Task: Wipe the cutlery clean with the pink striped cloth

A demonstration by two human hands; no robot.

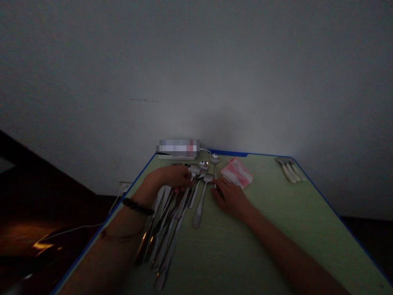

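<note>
My left hand reaches over a pile of metal cutlery with long handles. Its fingers are curled together among the spoon and fork heads; what they grip is hidden. My right hand rests low over the table, its fingertips closed at the handle of a spoon whose bowl points to the wall. Between my hands, a second spoon lies flat with its handle toward me. Another shiny spoon bowl shows just behind the pile. Close beyond my right hand lies a pink and white cloth or napkin.
The pale green table has a blue edge and stands against a grey wall. A white power strip, partly blurred, lies at the back left with its cord. Several forks with light handles lie at the far right.
</note>
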